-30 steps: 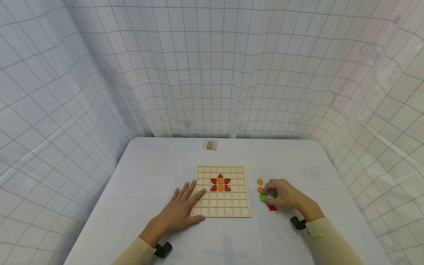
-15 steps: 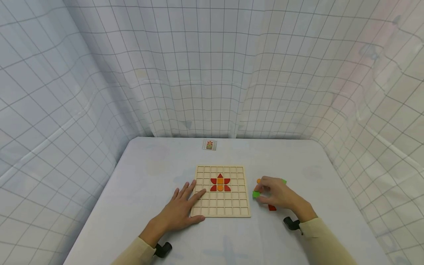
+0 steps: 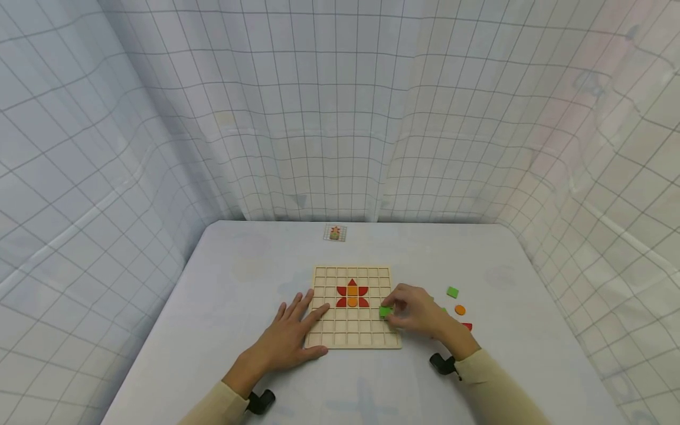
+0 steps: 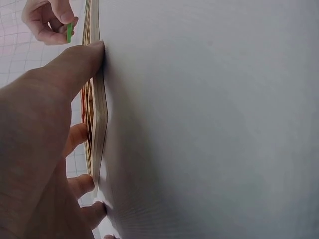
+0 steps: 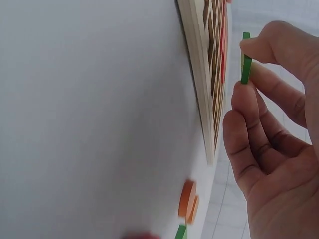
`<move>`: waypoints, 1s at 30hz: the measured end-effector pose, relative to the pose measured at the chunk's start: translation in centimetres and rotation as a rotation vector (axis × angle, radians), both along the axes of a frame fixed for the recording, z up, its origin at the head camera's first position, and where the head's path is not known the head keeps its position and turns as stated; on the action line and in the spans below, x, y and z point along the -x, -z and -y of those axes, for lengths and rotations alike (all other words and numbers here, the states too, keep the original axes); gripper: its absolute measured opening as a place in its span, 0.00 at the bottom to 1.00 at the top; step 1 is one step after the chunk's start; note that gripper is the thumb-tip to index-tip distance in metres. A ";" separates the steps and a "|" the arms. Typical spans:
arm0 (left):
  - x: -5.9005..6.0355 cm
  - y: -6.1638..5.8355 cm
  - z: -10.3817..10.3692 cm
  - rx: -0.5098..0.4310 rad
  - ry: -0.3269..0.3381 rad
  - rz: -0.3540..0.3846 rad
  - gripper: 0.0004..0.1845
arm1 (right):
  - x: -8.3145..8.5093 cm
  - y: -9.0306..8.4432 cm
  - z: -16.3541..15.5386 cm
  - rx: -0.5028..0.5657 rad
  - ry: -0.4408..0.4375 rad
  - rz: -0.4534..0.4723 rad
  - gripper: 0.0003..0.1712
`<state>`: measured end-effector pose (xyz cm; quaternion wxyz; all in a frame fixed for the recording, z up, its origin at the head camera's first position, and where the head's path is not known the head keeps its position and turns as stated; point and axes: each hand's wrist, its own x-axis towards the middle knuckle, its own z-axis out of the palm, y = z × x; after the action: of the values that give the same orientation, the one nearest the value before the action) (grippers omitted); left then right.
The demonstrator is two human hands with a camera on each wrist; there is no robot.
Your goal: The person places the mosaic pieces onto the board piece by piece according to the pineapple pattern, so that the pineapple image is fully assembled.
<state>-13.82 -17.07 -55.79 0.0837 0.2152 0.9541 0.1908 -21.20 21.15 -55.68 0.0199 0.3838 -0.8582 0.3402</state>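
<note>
A wooden grid board (image 3: pixel 340 339) lies on the white table, bearing red and orange pieces (image 3: pixel 352 293) set in a flower-like shape. My left hand (image 3: pixel 287 339) rests spread at the board's left side, its thumb on the near edge and fingertips over the left squares. Between thumb and fingers, my right hand (image 3: pixel 417 311) pinches a green square tile (image 3: pixel 385 311) above the board's right columns. In the right wrist view that tile (image 5: pixel 246 59) stands on edge between the fingertips. The left wrist view shows the same tile (image 4: pixel 69 33) beyond the left thumb.
Right of the board lie loose pieces: a green square (image 3: pixel 453 292), an orange disc (image 3: pixel 460 310) and a red piece (image 3: pixel 467 326), with others partly hidden behind the right hand. A small picture card (image 3: pixel 334 232) lies at the table's back. Gridded white curtains (image 3: pixel 340 118) surround the table.
My right hand has moved left from the loose pieces to over the board, carrying the green tile. Some loose pieces have come into view behind it. The left hand stays in place.
</note>
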 end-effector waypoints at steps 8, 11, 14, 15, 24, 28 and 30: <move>0.1 -0.1 0.0 0.002 -0.008 -0.002 0.51 | -0.5 -0.1 3.2 0.025 0.020 0.005 0.11; 0.1 0.0 0.0 -0.005 -0.010 0.000 0.50 | -0.7 -0.1 4.3 0.026 0.028 -0.021 0.09; 0.1 0.1 0.0 -0.013 -0.012 -0.001 0.50 | -0.8 -0.2 5.1 0.027 0.032 -0.028 0.08; 0.1 0.2 0.0 -0.016 -0.014 0.001 0.50 | -0.8 -0.1 5.4 0.023 0.034 -0.022 0.07; 0.1 0.3 -0.1 -0.022 -0.018 0.002 0.51 | -1.3 -0.1 7.0 -0.050 0.075 -0.011 0.03; 0.0 0.3 -0.2 -0.021 -0.017 0.000 0.51 | -1.4 -0.2 7.4 -0.066 0.084 -0.021 0.03; 0.0 0.3 -0.1 -0.017 -0.017 -0.001 0.51 | -1.6 -0.3 7.7 -0.082 0.094 -0.009 0.03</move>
<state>-13.83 -16.95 -56.10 0.0800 0.2081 0.9542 0.1996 -19.63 13.45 -55.40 0.0239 0.3450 -0.8884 0.3018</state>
